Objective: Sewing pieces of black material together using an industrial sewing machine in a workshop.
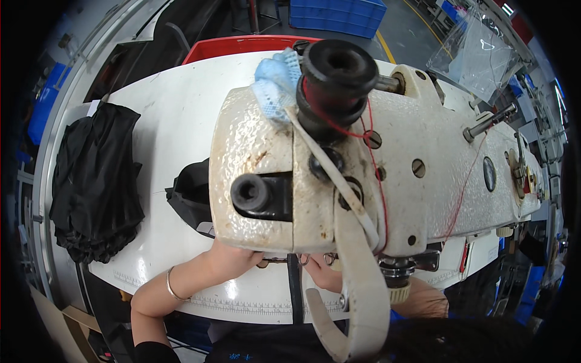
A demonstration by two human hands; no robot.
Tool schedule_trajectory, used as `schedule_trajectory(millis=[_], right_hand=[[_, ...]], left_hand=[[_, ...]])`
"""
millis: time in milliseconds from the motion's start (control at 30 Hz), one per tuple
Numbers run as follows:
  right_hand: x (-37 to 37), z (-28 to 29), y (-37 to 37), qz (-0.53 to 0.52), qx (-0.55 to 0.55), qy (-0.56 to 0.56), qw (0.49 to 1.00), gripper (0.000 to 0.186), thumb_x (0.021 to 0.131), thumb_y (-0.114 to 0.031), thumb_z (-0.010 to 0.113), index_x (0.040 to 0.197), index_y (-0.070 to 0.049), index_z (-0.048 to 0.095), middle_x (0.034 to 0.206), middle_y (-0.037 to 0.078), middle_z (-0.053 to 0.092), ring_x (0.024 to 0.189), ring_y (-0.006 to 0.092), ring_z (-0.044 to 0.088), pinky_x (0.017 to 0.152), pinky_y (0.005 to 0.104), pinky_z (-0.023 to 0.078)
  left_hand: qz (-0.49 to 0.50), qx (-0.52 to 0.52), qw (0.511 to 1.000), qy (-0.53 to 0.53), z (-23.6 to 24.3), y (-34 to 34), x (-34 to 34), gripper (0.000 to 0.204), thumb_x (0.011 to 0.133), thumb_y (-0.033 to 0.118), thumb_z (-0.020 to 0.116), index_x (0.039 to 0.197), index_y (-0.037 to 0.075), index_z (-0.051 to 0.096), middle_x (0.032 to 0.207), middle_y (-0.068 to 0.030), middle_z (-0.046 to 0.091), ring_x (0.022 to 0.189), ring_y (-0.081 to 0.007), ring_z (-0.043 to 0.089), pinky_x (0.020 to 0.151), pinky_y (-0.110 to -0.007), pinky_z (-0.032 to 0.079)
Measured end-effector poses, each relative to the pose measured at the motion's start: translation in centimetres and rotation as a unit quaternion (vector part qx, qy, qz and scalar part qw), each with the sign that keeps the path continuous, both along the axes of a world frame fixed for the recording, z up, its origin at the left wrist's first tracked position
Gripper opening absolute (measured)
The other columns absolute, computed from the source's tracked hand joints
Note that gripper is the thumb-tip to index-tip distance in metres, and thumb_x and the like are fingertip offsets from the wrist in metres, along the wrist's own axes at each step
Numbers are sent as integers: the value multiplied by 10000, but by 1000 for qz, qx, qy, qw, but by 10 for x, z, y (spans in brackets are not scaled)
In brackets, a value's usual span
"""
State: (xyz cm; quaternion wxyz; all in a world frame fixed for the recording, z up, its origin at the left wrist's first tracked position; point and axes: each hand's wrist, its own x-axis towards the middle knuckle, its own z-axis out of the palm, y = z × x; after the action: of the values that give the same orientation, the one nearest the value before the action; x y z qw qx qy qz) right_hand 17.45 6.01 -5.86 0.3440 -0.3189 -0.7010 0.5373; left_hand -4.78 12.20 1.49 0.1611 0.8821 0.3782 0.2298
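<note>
A white sewing machine head (254,139), with red thread on a black spool holder (339,66), fills the middle. My left hand (233,259), below a bracelet, is curled under its left end; what the fingers hold is hidden. My right hand (321,272) is partly behind the white lever (363,284), beside a narrow dark strip (296,296) crossing the table's front edge; its fingertips are hidden. Black fabric (192,193) lies bunched behind the head's left side. A light blue cloth (275,85) is tucked beside the spool holder.
A pile of black fabric (97,181) lies on the white table (151,85) at left. A red bin (230,47) sits behind the table, a blue crate (336,12) stands on the floor beyond, and a clear plastic bag (469,63) is at back right.
</note>
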Motion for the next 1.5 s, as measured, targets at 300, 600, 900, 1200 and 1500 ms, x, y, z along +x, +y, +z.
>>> schedule_trajectory(millis=[300, 600, 900, 1200, 1500], right_hand=[[1, 26, 8, -73, 458, -281, 840, 212, 896, -29, 524, 1082, 43, 594, 1027, 73, 564, 935, 210, 518, 971, 375, 396], [2, 34, 9, -28, 556, -380, 738, 222, 883, -29, 532, 1075, 54, 608, 1015, 69, 575, 904, 192, 523, 918, 350, 426], [3, 34, 8, 10, 615, -461, 640, 233, 870, -29, 540, 1067, 64, 621, 1003, 66, 585, 873, 175, 528, 864, 324, 457], [5, 32, 7, 38, 649, -521, 553, 244, 857, -29, 548, 1060, 74, 634, 990, 62, 596, 842, 157, 533, 810, 298, 487], [5, 31, 7, 25, 626, -505, 594, 268, 835, -24, 540, 1053, 80, 656, 952, 20, 602, 820, 103, 534, 720, 193, 488]], left_hand=[[-67, 60, 995, -46, -21, 2, 0, 311, 620, -6, 679, 927, 38, 701, 913, -121, 667, 881, -336, 643, 784, -454, 521], [-82, 76, 994, -17, -25, 2, -1, 310, 600, -16, 669, 907, 24, 698, 910, -125, 662, 877, -336, 642, 778, -455, 520], [-87, 80, 993, -23, -31, 0, 0, 310, 580, -26, 660, 886, 10, 695, 908, -130, 657, 873, -335, 641, 773, -456, 519], [-84, 73, 993, -26, -32, -3, -1, 303, 575, -54, 637, 869, 2, 691, 892, -126, 648, 866, -331, 640, 760, -462, 516], [-90, 91, 990, -62, -31, -6, 1, 334, 585, -2, 674, 917, 17, 707, 939, -119, 650, 891, -318, 638, 783, -450, 520]])
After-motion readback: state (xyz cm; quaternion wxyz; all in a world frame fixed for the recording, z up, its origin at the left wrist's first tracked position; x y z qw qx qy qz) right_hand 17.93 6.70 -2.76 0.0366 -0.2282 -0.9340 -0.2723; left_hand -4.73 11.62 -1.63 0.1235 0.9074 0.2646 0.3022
